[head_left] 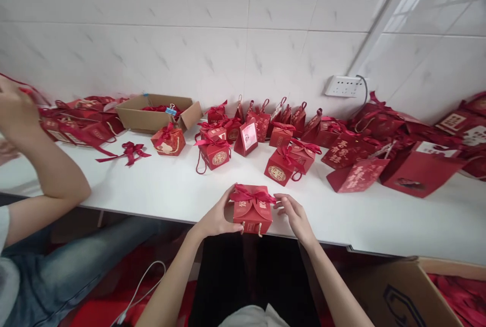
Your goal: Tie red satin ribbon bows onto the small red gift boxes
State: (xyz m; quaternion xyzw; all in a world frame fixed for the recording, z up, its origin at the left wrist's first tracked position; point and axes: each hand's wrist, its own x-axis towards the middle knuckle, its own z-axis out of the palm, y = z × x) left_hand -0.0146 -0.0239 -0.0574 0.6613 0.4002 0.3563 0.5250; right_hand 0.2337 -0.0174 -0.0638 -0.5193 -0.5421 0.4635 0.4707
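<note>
A red gift box [252, 214] with gold characters, a dark red ribbon bow on top and cord loops at its near side sits at the table's front edge. My left hand [219, 216] grips it from the left, thumb low at the near corner and fingers along the far side. On the right, my right hand [295, 214] is beside the box, fingers partly curled and apart near the ribbon's end; nothing shows in it. Just beyond are a red box with a gold emblem [279, 172] and a similar red box [214, 156].
Several red boxes and bags line the wall. An open cardboard carton [152, 122] stands behind a loose ribbon bow [131, 153]. Another person's arm [53, 165] reaches over the table at left. A carton [395, 291] of red material is below right; a power strip [343, 86] is on the wall.
</note>
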